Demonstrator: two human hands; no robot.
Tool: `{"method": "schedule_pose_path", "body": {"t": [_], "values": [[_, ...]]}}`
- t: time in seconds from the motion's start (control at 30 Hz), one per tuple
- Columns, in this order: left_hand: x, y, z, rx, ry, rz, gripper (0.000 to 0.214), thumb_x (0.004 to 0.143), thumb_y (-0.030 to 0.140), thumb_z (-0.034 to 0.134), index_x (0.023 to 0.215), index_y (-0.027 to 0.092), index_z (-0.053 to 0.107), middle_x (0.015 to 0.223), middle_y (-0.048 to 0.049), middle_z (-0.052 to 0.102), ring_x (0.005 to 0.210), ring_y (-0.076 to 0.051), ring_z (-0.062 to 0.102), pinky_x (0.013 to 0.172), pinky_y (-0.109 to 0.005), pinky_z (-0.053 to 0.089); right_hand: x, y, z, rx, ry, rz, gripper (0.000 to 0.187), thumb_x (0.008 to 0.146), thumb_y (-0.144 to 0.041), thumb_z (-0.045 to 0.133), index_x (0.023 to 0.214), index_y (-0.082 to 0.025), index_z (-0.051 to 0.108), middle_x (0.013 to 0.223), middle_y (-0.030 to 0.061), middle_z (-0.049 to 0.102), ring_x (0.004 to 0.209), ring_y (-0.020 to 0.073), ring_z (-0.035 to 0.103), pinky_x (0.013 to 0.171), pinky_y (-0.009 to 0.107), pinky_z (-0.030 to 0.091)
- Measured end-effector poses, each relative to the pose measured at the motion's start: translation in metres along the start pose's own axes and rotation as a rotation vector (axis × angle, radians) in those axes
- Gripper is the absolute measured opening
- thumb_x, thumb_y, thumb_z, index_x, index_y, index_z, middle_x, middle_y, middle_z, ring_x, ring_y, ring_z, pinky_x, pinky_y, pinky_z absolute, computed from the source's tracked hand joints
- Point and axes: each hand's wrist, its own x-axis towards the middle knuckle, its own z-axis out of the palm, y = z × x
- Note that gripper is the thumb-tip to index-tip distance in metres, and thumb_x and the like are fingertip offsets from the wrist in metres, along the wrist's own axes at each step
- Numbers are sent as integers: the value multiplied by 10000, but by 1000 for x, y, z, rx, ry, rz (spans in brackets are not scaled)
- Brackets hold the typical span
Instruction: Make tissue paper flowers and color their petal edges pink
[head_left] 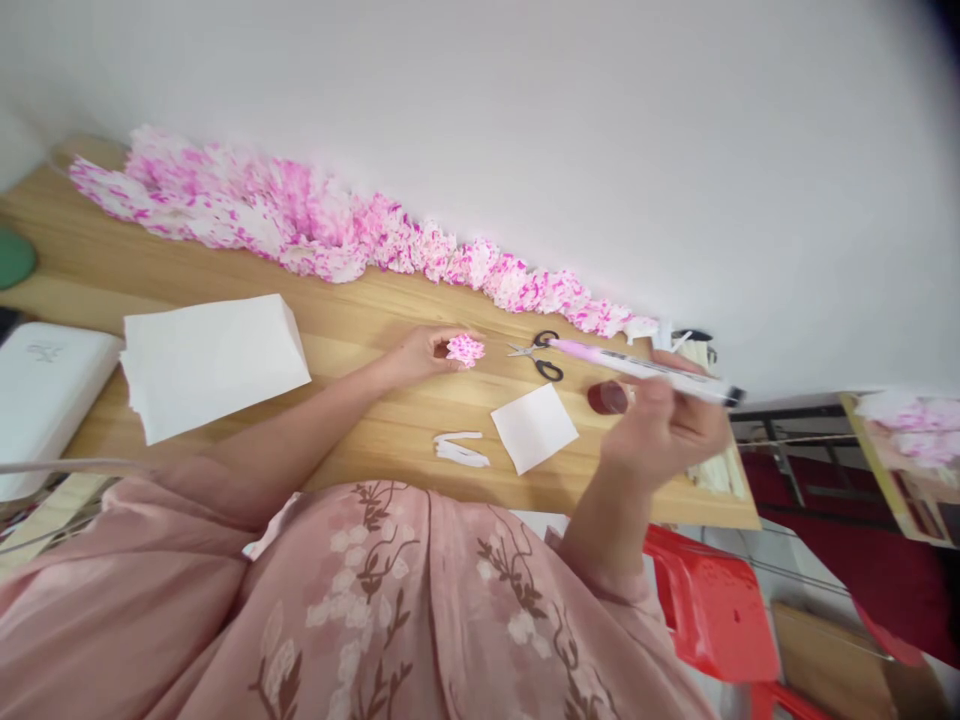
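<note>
My left hand [420,355] rests on the wooden table [360,300] with its fingers closed around a small pink-and-white paper flower [466,349]. My right hand [667,425] is raised over the table's right end, gripping a long pink-and-white marker pen [637,366] that points left toward the flower. Black-handled scissors [538,353] lie just beyond the flower, under the pen's tip. A small white paper square [534,427] and a folded white paper strip [460,449] lie near the front edge.
A long row of pink-and-white paper flowers [337,225] lines the wall. A stack of white tissue sheets [210,362] and a white box [41,400] sit at the left. A dark red cap [606,397] lies by my right hand. A red plastic stool [712,610] stands below.
</note>
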Motion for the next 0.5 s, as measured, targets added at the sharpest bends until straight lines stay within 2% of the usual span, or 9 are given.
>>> {"method": "schedule_pose_path", "body": {"t": [0.07,0.13,0.17,0.23,0.33,0.5], "values": [[-1,1,0,-25,4,26,600,676,411,851,1204,150,735,1270,-145,704,1181,-299,648,1030,-408,484,13,4,-17,-11,164,-83,155,733,-258,692,832,-149,742,723,19,672,599,149,617,600,311,507],[-1,1,0,-41,18,33,581,672,409,858,1181,152,745,1244,-139,717,1158,-284,659,1015,-394,492,25,12,-34,-20,322,-136,214,700,-234,647,854,-133,756,649,4,665,520,141,582,596,333,502],[0,1,0,-46,24,32,579,669,411,863,1174,151,747,1234,-138,722,1144,-277,665,1007,-388,497,29,18,-42,-44,381,-157,226,670,-241,651,839,-131,755,680,15,685,499,136,563,563,329,482],[0,2,0,-60,30,25,584,656,419,875,1158,145,751,1215,-140,729,1126,-272,673,1000,-383,503,35,30,-58,-116,439,-166,237,637,-245,653,804,-116,760,609,8,644,494,137,538,554,329,461],[-1,5,-1,-76,43,7,597,637,437,890,1135,138,756,1195,-144,736,1140,-276,669,1022,-383,494,35,46,-76,-270,430,-105,287,668,-284,666,856,-94,772,660,34,656,559,153,564,560,321,453],[-5,11,-1,-61,79,-78,623,654,467,884,1181,169,733,1213,-116,734,1119,-266,675,1016,-379,505,25,60,-93,-497,249,-58,338,792,-391,665,917,-90,753,852,125,740,727,177,641,673,311,519]]}}
